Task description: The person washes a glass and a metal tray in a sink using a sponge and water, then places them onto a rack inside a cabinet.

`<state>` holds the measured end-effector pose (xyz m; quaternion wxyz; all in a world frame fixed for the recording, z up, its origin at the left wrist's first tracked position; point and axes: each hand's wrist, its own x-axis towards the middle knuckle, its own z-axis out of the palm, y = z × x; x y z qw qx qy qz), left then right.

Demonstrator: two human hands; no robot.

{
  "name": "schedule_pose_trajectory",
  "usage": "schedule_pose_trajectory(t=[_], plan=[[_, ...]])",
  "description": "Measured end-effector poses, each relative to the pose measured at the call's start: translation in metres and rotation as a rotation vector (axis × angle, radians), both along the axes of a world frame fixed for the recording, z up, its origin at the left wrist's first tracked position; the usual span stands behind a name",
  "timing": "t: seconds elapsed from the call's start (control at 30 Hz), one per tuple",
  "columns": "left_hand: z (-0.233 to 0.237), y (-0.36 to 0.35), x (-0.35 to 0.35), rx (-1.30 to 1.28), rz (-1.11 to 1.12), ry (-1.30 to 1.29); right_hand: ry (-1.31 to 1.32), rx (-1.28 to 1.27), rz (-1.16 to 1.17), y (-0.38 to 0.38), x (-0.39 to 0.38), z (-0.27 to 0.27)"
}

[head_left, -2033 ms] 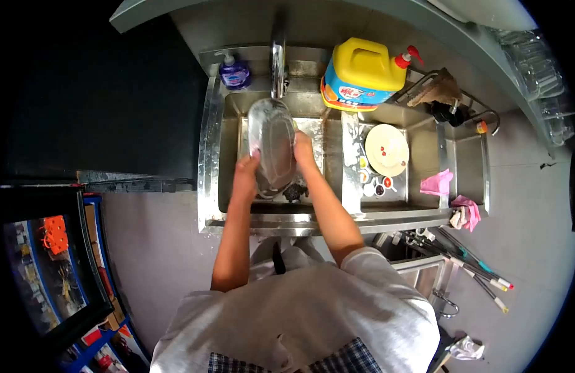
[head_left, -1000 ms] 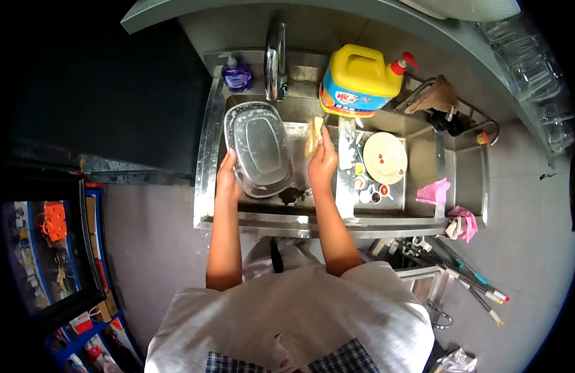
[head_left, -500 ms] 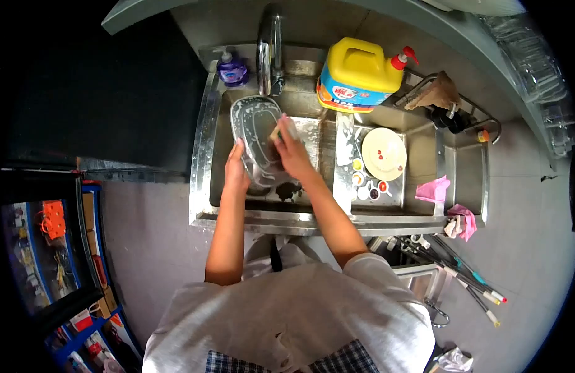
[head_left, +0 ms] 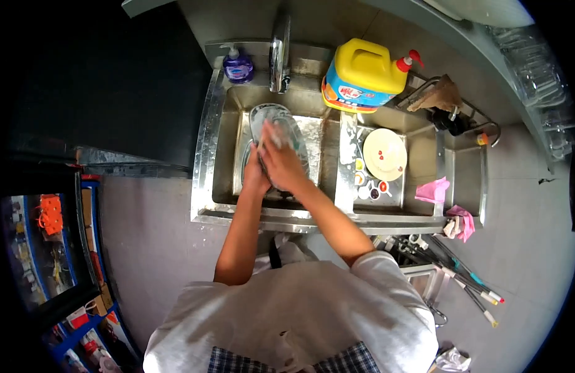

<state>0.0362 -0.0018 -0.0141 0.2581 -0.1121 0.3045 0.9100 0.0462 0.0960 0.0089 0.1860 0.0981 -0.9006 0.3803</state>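
A clear, rounded dish (head_left: 295, 133) streaked with white suds is tilted over the left sink basin. My left hand (head_left: 256, 175) grips its near left edge, the fingers partly hidden by the other hand. Pressed against the sudsy surface is my right hand (head_left: 280, 158), its fingers blurred by motion. A thin yellowish edge of a sponge (head_left: 261, 140) shows at those fingers; most of it is covered. The chrome faucet (head_left: 279, 59) stands just beyond the dish.
A purple soap bottle (head_left: 238, 67) stands at the back left, a yellow detergent jug (head_left: 365, 74) at the back. In the right basin lie a cream plate (head_left: 385, 155) and several small cups (head_left: 367, 186). Pink cloths (head_left: 432, 190) hang over the divider and front edge.
The dish has tilted and shifted right, and both hands have come closer together. My right hand has slid across the dish to the left. The camera view has shifted slightly.
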Motion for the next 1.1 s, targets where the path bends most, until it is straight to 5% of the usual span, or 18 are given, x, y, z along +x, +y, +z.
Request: schedule_pose_trajectory(t=[0.33, 0.43, 0.67, 0.77, 0.97, 1.1], plan=[[0.041, -0.009, 0.002, -0.066, 0.044, -0.012, -0.036, 0.239, 0.003, -0.027, 0.006, 0.027], [0.003, -0.02, -0.006, -0.035, 0.063, -0.036, -0.088, 0.172, 0.032, -0.02, 0.032, 0.02], [-0.005, -0.007, -0.01, 0.138, 0.091, -0.08, -0.06, 0.166, -0.137, 0.012, 0.059, 0.007], [-0.008, -0.005, -0.007, 0.143, 0.101, -0.08, 0.054, 0.069, -0.262, 0.023, 0.047, -0.009], [0.006, -0.016, 0.002, 0.068, 0.086, -0.071, -0.272, -0.207, -0.246, 0.055, -0.01, -0.028], [0.015, -0.018, 0.003, 0.02, 0.049, -0.016, -0.114, 0.047, -0.186, 0.036, -0.037, -0.023]])
